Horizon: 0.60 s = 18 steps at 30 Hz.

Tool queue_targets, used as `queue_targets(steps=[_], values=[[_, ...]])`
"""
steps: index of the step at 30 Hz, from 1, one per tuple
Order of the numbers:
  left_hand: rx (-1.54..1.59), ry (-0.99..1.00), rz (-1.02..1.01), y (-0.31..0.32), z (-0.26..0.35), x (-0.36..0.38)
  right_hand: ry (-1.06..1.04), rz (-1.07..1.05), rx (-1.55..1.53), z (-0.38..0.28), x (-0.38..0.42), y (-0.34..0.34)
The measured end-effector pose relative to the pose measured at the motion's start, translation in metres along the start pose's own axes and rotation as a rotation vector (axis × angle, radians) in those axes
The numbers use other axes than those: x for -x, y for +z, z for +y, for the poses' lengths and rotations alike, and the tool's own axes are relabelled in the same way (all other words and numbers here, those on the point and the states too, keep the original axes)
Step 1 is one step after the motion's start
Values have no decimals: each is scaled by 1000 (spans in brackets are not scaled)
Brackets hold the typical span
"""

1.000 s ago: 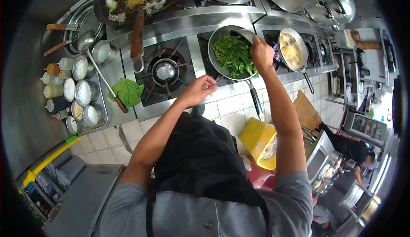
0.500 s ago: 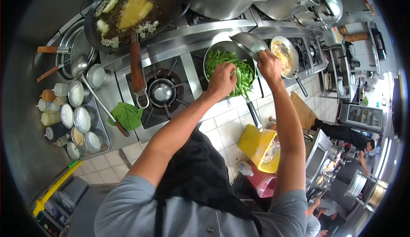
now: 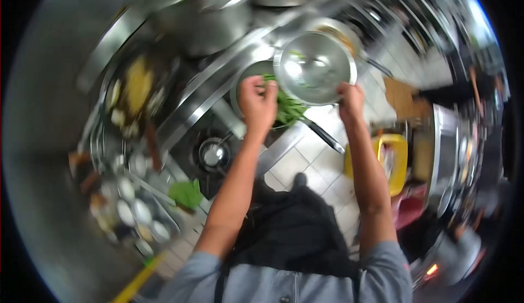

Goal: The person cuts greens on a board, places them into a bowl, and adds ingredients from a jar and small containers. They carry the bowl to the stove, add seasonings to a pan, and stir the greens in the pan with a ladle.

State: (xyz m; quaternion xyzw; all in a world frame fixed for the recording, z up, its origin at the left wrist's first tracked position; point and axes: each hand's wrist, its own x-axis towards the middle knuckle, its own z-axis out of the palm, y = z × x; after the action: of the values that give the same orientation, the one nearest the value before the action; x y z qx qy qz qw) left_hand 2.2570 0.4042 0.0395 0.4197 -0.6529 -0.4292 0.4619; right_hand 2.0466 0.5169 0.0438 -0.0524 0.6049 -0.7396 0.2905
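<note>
Now, upper centre, right hand (image 3: 352, 100) grips a round silvery metal bowl (image 3: 316, 74) by one edge, so I fear tipping; left hand (image 3: 258, 106) curls, contents unclear.

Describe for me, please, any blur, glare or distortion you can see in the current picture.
Head view: smearing softens the wok and white-filled containers; head view: bright glare spots sit inside the metal bowl in the right hand's grip; head view: wide-angle distortion curves the kitchen towards black corners.
</note>
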Motion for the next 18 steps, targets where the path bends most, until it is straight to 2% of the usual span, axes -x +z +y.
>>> queue_targets(steps=[1, 2, 3, 4, 5, 7, 9, 10, 11, 12, 13, 14, 15, 16, 18], values=[[101, -74, -81, 8, 8, -4, 49, 4, 153, 16, -12, -37], [15, -126, -196, 18, 22, -8, -309, -90, 610, 55, -34, -83], [-49, -182, -352, 33, 27, -11, -100, 73, 204, 30, -12, -85], [139, -226, -431, 57, 33, -7, 85, 112, 125, 15, -8, -107], [246, -279, -468, 87, 38, -8, 3, 70, -48, 8, -14, -132], [178, -161, -706, 147, 60, 2, 24, -10, -7, -47, 4, -197], [170, -281, -907, 224, 83, 20, -28, 13, -45, -67, -2, -277], [137, -281, -1016, 271, 107, 40, -110, 171, 259, -84, -7, -323], [267, -183, -1106, 319, 123, 64, -183, 308, 554, -100, -9, -362], [232, -138, -1167, 358, 125, 67, -410, 498, 837, -120, -12, -378], [297, -80, -1085, 399, 165, 102, -622, 711, 1086, -135, -12, -399], [387, -32, -1210, 452, 178, 125, -595, 703, 1041, -143, -20, -417], [200, 6, -1240, 498, 183, 144, -748, 542, 1011, -161, -32, -444], [238, 142, -1253, 538, 201, 170, -913, 389, 995, -186, -41, -472], [300, 132, -1373, 596, 246, 213, -904, 360, 987, -212, -55, -506]])
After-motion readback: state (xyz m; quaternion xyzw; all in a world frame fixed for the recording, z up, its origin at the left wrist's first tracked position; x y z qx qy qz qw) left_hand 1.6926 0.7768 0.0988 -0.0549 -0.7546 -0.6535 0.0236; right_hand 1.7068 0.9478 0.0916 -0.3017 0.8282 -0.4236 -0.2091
